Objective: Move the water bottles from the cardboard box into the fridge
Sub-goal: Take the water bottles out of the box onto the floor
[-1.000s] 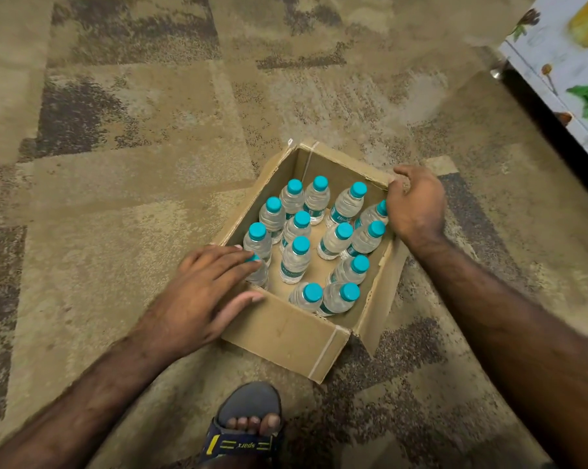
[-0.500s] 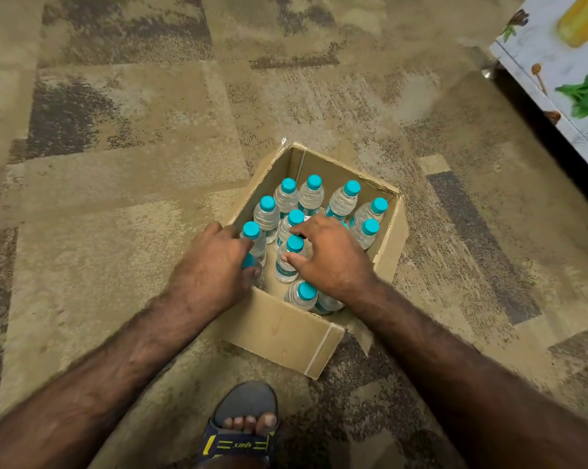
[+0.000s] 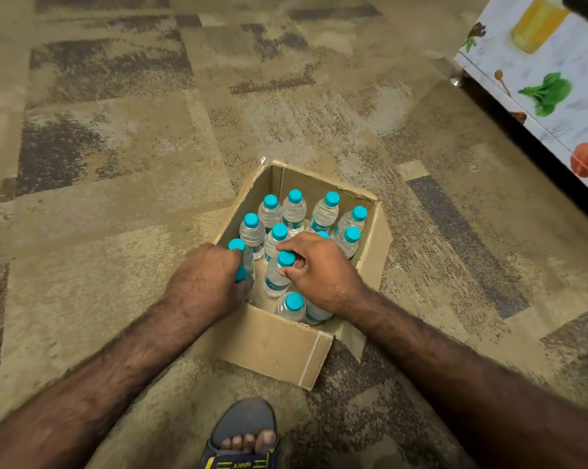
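1. Head view: water bottles, teal caps, upright in cardboard box; label partly readable, "Bisl".
2. Left hand curled round one bottle; right hand pinching a second bottle at its neck.
3. Patterned carpet; sandal marked "sparx".

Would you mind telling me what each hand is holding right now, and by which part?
The right hand pinches a clear plastic teal-capped water bottle at its neck. The left hand grips another near its cap.
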A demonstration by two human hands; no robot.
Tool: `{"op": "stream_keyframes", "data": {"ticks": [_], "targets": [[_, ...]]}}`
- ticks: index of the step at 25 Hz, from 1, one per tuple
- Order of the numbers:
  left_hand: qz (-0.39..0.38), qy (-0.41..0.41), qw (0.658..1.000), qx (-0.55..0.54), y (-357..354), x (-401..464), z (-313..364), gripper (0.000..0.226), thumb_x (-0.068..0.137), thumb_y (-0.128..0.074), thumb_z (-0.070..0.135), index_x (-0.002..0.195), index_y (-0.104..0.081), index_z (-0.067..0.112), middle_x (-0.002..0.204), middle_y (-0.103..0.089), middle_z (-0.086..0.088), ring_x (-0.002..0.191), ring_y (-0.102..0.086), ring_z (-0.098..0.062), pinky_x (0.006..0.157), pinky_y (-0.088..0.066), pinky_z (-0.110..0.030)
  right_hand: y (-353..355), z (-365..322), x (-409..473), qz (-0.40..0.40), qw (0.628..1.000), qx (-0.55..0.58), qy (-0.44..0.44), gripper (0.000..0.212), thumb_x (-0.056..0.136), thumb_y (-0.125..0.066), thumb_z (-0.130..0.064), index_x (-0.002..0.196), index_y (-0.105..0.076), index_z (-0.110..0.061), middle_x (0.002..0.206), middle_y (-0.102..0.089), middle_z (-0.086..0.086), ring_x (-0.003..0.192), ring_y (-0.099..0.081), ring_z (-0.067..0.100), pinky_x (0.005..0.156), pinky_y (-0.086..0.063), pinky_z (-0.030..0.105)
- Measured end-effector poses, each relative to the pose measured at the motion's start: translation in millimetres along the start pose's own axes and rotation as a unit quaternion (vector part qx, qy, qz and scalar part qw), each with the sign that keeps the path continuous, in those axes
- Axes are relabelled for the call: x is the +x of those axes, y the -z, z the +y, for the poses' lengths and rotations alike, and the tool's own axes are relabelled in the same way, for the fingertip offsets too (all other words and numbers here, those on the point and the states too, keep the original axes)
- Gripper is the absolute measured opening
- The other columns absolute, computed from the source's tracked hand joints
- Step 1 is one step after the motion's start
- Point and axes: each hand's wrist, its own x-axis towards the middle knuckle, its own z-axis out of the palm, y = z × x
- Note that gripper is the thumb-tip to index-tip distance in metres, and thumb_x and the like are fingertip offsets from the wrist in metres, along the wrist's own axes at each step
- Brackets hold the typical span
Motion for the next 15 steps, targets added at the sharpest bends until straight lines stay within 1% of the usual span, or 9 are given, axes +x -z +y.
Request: {"op": "stream_keyframes", "data": {"ticks": [2,4,6,8,10,12,15], "targets": [[0.036,-0.013,0.998,-0.049,13.5,-4.7,1.7,0.036,0.092,-0.062,0.046,0.116,-0.067,0.02,0.093,-0.062,-0.001,0.089,-0.055,-0.019,0.071,-0.048,-0.032,16.5,-0.7,-6.6,0.037,0.999,0.033,0.009,0.046,0.09,-0.081,-0.025,0.135,-0.068,-0.024,0.12,-0.067,-0.009,0.101,-0.058,0.003,0.099,-0.055,0.032],[0.074,-0.038,0.993,-0.082,34.5,-8.1,7.0,0.035,0.089,-0.066,0.044,0.114,-0.068,0.02,0.089,-0.059,0.003,0.085,-0.053,-0.017,0.068,-0.048,-0.031,42.1,-4.8,-13.8,0.072,0.995,0.064,0.017,0.045,0.088,-0.082,-0.026,0.132,-0.071,-0.024,0.11,-0.066,-0.013,0.09,-0.057,0.0,0.091,-0.056,0.027],[0.113,-0.066,0.987,-0.099,61.3,-10.3,15.3,0.033,0.087,-0.067,0.044,0.108,-0.069,0.019,0.084,-0.056,0.004,0.081,-0.052,-0.016,0.063,-0.044,-0.032,75.3,-10.2,-21.2,0.103,0.991,0.082,0.028,0.042,0.087,-0.083,-0.026,0.128,-0.073,-0.025,0.104,-0.066,-0.013,0.085,-0.061,0.003,0.083,-0.054,0.02],[0.136,-0.095,0.981,-0.104,91.5,-10.9,29.7,0.029,0.085,-0.068,0.045,0.102,-0.067,0.021,0.08,-0.052,0.007,0.075,-0.05,-0.014,0.059,-0.038,-0.03,113.7,-12.1,-31.8,0.134,0.987,0.082,0.033,0.04,0.086,-0.084,-0.027,0.125,-0.075,-0.026,0.102,-0.067,-0.014,0.084,-0.062,0.005,0.078,-0.052,0.015],[0.145,-0.13,0.975,-0.103,121.8,-6.1,50.5,0.026,0.086,-0.068,0.047,0.099,-0.065,0.024,0.079,-0.051,0.009,0.073,-0.05,-0.012,0.057,-0.038,-0.029,150.9,-6.9,-43.6,0.167,0.982,0.08,0.025,0.039,0.086,-0.084,-0.027,0.124,-0.075,-0.027,0.102,-0.068,-0.015,0.083,-0.064,0.005,0.076,-0.053,0.016],[0.144,-0.175,0.969,-0.101,148.3,5.3,76.4,0.024,0.086,-0.067,0.047,0.097,-0.063,0.026,0.081,-0.053,0.01,0.074,-0.052,-0.01,0.06,-0.042,-0.029,182.4,6.3,-56.3,0.206,0.975,0.08,0.006,0.038,0.084,-0.085,-0.027,0.122,-0.076,-0.026,0.099,-0.068,-0.015,0.079,-0.064,0.004,0.074,-0.053,0.015],[0.142,-0.251,0.954,-0.084,176.6,29.0,128.2,0.026,0.087,-0.067,0.046,0.102,-0.066,0.024,0.086,-0.058,0.006,0.078,-0.056,-0.014,0.063,-0.045,-0.031,217.9,40.3,-78.5,0.267,0.96,0.075,-0.042,0.039,0.082,-0.087,-0.028,0.119,-0.078,-0.026,0.097,-0.07,-0.013,0.075,-0.06,0.0,0.073,-0.051,0.015]]}}
